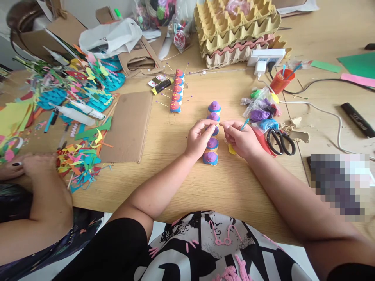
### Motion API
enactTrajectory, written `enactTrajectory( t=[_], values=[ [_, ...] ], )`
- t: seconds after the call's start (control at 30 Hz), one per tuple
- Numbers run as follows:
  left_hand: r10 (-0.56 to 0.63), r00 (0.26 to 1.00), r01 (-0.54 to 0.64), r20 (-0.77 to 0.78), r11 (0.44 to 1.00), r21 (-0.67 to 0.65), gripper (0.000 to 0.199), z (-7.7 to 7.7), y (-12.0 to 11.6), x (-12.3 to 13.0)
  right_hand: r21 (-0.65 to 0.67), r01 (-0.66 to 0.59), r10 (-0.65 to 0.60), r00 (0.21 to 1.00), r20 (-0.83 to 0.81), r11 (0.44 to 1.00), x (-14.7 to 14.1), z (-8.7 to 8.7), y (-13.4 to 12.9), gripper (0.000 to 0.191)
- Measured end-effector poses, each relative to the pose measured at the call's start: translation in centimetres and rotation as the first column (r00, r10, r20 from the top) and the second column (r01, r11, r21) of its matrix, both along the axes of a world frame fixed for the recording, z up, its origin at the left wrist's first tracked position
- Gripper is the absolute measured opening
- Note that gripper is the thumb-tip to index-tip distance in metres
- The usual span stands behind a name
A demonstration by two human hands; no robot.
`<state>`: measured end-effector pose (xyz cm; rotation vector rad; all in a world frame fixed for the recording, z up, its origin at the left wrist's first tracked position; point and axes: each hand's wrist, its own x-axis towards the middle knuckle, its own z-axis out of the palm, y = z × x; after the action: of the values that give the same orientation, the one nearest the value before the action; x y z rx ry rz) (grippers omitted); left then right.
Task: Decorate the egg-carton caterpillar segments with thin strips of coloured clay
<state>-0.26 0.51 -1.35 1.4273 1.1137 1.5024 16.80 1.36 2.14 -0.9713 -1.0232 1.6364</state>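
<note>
A strip of purple and blue clay-covered egg-carton bumps (pixel 212 144) lies lengthwise in front of me, its middle partly hidden by my fingers. My left hand (pixel 202 136) is closed in a pinch over the strip's left side; what its fingertips hold is too small to make out. Facing it from the right, my right hand (pixel 238 137) is also pinched, with a thin blue stick (pixel 245 124) poking out of its grip. The two sets of fingertips nearly meet above the strip. A yellow piece (pixel 231 149) shows below my right hand.
Up ahead stands a red-and-blue caterpillar strip (pixel 177 91) with pins. Black scissors (pixel 280 142), bagged clay (pixel 261 111) and a red cup (pixel 281 82) are rightward. Egg trays (pixel 234 35) stack behind. Cardboard (pixel 127 127), paper scraps (pixel 77 160) and another person's hand (pixel 38 164) are leftward.
</note>
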Motion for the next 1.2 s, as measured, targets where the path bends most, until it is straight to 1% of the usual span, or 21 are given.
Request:
enactTrajectory(
  t=[0.2,0.3,0.4,0.5,0.7,0.83,0.93,1.03,1.1,1.2],
  values=[
    [-0.007,1.0,0.007,-0.019,1.0,0.006,0.027,-0.16,-0.05,-0.03,-0.001,-0.026,0.026,1.0,-0.009,1.0,0.17,0.14,-0.1,0.044],
    [-0.035,0.999,0.035,-0.026,0.999,0.011,0.029,-0.04,-0.13,0.03,-0.012,-0.029,0.029,1.0,0.005,1.0,0.19,0.01,-0.07,0.048],
    [-0.073,0.997,0.075,-0.039,0.995,0.065,0.03,0.2,-0.18,0.13,0.011,-0.022,0.022,0.999,0.026,1.0,0.11,-0.14,-0.09,0.055],
    [-0.085,0.993,0.094,-0.076,0.989,0.116,0.029,0.46,-0.21,0.22,0.046,-0.021,0.018,0.998,0.056,0.999,0.01,-0.26,-0.2,0.061],
    [-0.069,0.993,0.082,-0.099,0.987,0.135,0.032,0.54,-0.26,0.38,0.111,-0.042,0.026,0.989,0.146,0.993,-0.07,-0.32,-0.45,0.069],
    [-0.008,0.994,0.024,-0.105,0.987,0.156,0.032,0.31,-0.15,0.37,0.092,-0.061,0.047,0.987,0.151,0.994,-0.08,-0.25,-0.48,0.074],
    [0.035,0.994,-0.016,-0.106,0.986,0.168,0.029,0.18,-0.05,0.28,0.09,-0.068,0.058,0.993,0.105,0.994,-0.08,-0.03,-0.5,0.073],
    [0.054,0.992,-0.032,-0.114,0.982,0.187,0.029,0.15,-0.01,0.23,0.117,-0.102,0.093,0.993,0.075,0.988,-0.11,0.19,-0.52,0.065],
    [0.056,0.991,-0.033,-0.121,0.982,0.187,0.03,0.22,-0.04,0.22,0.133,-0.12,0.113,0.992,0.059,0.984,-0.14,0.18,-0.47,0.058],
    [0.04,0.995,-0.024,-0.092,0.986,0.167,0.029,0.48,-0.17,0.24,0.118,-0.094,0.091,0.996,0.025,0.989,-0.15,-0.08,-0.31,0.054]
  ],
)
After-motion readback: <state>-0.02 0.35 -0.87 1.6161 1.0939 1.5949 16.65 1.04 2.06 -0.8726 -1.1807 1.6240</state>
